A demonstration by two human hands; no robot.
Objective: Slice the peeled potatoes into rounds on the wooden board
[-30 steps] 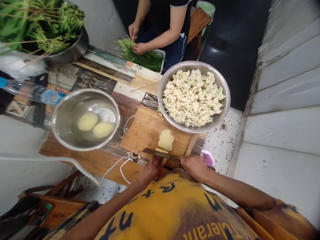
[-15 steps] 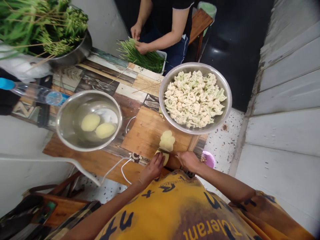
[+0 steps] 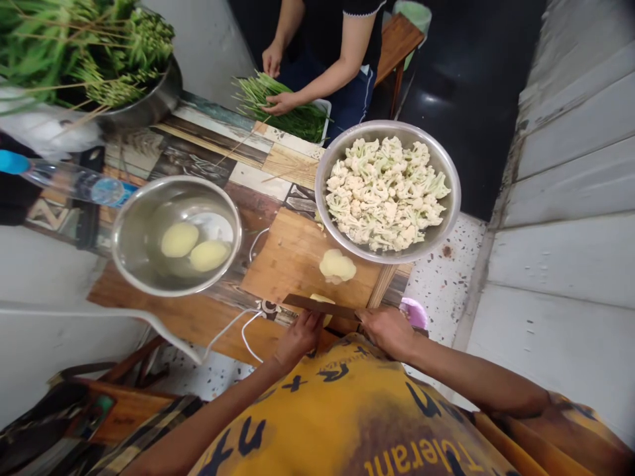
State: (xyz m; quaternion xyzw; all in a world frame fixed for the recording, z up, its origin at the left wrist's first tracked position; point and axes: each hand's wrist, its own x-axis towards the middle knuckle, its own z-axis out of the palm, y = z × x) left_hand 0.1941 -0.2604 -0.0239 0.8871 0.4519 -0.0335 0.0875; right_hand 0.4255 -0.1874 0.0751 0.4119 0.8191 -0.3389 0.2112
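The patterned table [image 3: 253, 182] extends past the cutting board [image 3: 278, 258], which serves as reference for all positions. Beyond the board's far right corner stands a large metal bowl [image 3: 441, 231] of cauliflower [image 3: 387, 192], already divided into florets. Left of the board is a smaller metal bowl [image 3: 133, 241] containing two pale, apparently peeled potatoes [image 3: 179, 240], whole and not yet sliced. Cutting is judged part done: one batch of slices lies finished, one piece is under the blade, and the two whole ones are left. At the board's near edge, both arms come in low, close to the body, hands apart with the blade bridging them. The right hand [image 3: 389, 329], at the near right corner, is closed around the handle of the knife [image 3: 342, 311], the blade pointing left across the board. The left hand [image 3: 305, 330] has its fingers bunched and clamped on the potato piece [image 3: 321, 299]; the blade covers most of that grip, and its depth of cut cannot be determined. Right of the board's centre, the slices [image 3: 337, 266] overlap in a small heap.
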